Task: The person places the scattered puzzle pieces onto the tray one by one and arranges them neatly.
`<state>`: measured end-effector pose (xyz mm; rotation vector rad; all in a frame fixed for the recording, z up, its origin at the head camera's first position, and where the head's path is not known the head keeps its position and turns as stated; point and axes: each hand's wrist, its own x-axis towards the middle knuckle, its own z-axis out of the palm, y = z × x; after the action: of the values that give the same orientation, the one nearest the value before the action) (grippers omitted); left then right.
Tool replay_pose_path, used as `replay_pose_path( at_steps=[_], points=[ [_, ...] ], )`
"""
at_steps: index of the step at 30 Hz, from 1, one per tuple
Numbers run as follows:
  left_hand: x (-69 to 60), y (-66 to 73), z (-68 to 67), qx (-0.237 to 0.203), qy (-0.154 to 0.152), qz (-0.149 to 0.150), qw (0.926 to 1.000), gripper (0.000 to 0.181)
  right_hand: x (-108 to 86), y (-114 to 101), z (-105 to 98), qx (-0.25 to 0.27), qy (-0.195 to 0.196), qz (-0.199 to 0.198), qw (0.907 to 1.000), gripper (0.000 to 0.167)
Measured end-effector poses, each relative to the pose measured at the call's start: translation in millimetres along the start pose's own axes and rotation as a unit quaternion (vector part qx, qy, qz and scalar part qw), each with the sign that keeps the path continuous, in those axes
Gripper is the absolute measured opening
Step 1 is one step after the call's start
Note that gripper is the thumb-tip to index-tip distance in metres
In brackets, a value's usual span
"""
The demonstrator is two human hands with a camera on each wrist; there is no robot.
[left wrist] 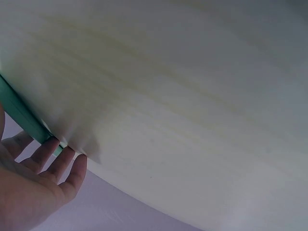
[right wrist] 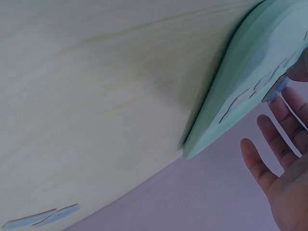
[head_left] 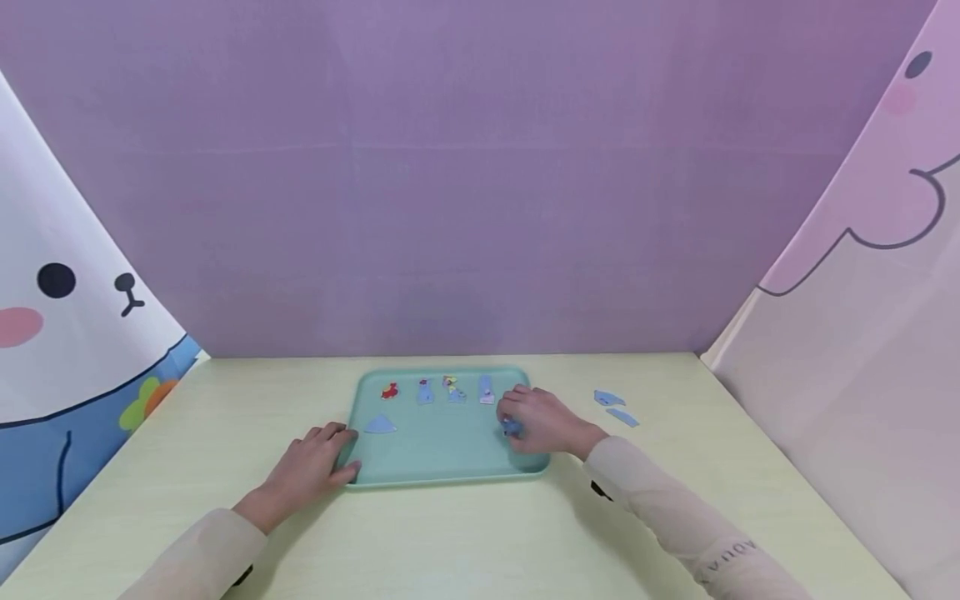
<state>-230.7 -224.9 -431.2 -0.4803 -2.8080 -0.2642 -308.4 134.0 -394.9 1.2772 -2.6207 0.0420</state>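
A green tray (head_left: 435, 458) lies on the table with several flat puzzle pieces on it. A small red piece (head_left: 389, 391), a blue piece with a red tip (head_left: 425, 392), a blue-and-yellow piece (head_left: 454, 390) and an upright blue piece (head_left: 486, 389) form a row near its back. Below them on the left lies a plain blue piece (head_left: 380, 425). My right hand (head_left: 543, 419) pinches a blue puzzle piece (head_left: 512, 427) between thumb and finger over the tray's right side; its other fingers stay extended. My left hand (head_left: 311, 467) rests with relaxed fingers on the tray's left edge.
To the right of the tray, two blue pieces (head_left: 609, 398) lie close together on the pale wooden table (head_left: 420, 542). A purple cloth (head_left: 465, 192) stands behind the table, and printed cloths hang at both sides.
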Motion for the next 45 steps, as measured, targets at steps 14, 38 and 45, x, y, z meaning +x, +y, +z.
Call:
replay_pose_path(
  at_steps=[14,38,45],
  points=[
    [0.4,-2.1,2.8,0.005,0.002,0.003,1.0000,0.044,38.4,-18,8,0.000,-0.040,-0.017,0.9990,0.019],
    [1.9,-3.9,4.6,0.009,-0.003,0.002,1.0000,0.045,95.0,-49,14,0.001,-0.095,-0.030,0.9950,0.016],
    [1.5,-2.6,1.9,0.006,-0.013,-0.002,0.9999,0.045,107.4,-54,19,0.002,-0.095,-0.030,0.9950,0.020]
  ],
)
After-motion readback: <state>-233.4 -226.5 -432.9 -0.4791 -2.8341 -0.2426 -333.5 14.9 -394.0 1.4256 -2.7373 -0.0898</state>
